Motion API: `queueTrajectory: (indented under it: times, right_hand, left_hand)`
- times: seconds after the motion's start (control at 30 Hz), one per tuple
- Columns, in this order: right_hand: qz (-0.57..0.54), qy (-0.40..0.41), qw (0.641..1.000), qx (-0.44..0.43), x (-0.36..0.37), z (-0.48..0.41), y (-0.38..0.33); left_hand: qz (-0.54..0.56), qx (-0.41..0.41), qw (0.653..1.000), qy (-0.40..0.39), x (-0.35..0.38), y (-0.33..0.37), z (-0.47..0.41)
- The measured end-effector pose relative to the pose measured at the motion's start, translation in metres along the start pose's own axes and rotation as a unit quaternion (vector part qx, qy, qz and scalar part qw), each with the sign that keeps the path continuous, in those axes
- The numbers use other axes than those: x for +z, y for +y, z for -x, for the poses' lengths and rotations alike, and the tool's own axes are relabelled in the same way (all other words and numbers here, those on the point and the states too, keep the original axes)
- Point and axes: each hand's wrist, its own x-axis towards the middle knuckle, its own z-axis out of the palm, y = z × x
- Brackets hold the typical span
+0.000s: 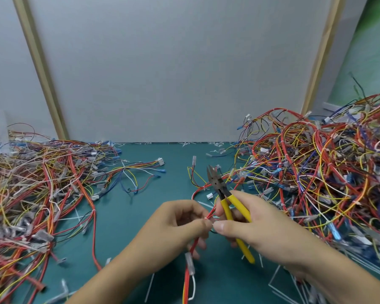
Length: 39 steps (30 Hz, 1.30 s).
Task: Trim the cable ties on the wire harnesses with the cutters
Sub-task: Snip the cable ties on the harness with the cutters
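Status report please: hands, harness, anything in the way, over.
Left grip pinches red wire harness. Right grip holds yellow cutters, thumb on the same harness; blades off any tie. Left pile and right pile flank the work, neither over it.

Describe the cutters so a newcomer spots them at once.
On the green mat, between the two wire piles, find the right hand. The cutters stick out of it, dark jaws pointing away; their yellow handles make them the only tool among the wires.
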Motion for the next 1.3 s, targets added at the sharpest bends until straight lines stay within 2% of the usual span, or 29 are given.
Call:
queueTrajectory:
  times: [0.1, 0.3, 0.43, 0.6, 0.67, 0.77, 0.87, 0.93, 1.07, 1.2, 1.3]
  right_hand:
    - [0.004, -0.002, 1.000, -0.016, 0.003, 0.001, -0.001]
    - [0.025, -0.001, 0.999, -0.020, 0.003, -0.001, 0.002]
    - [0.043, 0.012, 0.999, -0.028, 0.002, -0.003, 0.003]
    - [0.051, 0.047, 0.997, -0.038, 0.003, -0.004, 0.005]
    - [0.046, 0.078, 0.994, -0.054, 0.004, -0.004, 0.005]
    - [0.031, 0.150, 0.983, -0.100, 0.003, 0.000, -0.002]
    - [-0.029, 0.179, 0.973, -0.143, 0.001, 0.009, -0.014]
    - [-0.045, 0.146, 0.979, -0.135, 0.003, 0.013, -0.019]
    - [-0.020, 0.035, 0.998, -0.040, 0.006, 0.013, -0.019]
    - [0.018, -0.045, 0.998, 0.029, 0.001, 0.014, -0.020]
    - [0.051, -0.077, 0.994, 0.064, -0.004, 0.015, -0.019]
  left_hand:
    - [0.059, -0.035, 0.997, -0.023, -0.002, 0.004, 0.000]
    - [0.040, -0.069, 0.996, -0.038, -0.007, 0.004, -0.003]
    - [0.060, -0.070, 0.995, -0.035, -0.008, 0.001, -0.004]
    - [0.104, -0.056, 0.991, -0.068, -0.017, 0.002, -0.001]
    - [0.117, -0.044, 0.991, -0.056, -0.020, 0.004, -0.001]
    - [0.132, -0.005, 0.991, 0.003, -0.023, 0.005, -0.003]
    - [0.144, 0.029, 0.988, 0.036, -0.023, 0.005, -0.003]
    - [0.149, 0.042, 0.987, 0.046, -0.022, 0.005, -0.002]
    - [0.175, 0.063, 0.981, 0.054, -0.020, 0.005, -0.002]
    - [0.183, 0.070, 0.980, 0.046, -0.019, 0.007, -0.001]
    - [0.180, 0.064, 0.981, 0.035, -0.020, 0.008, 0.000]
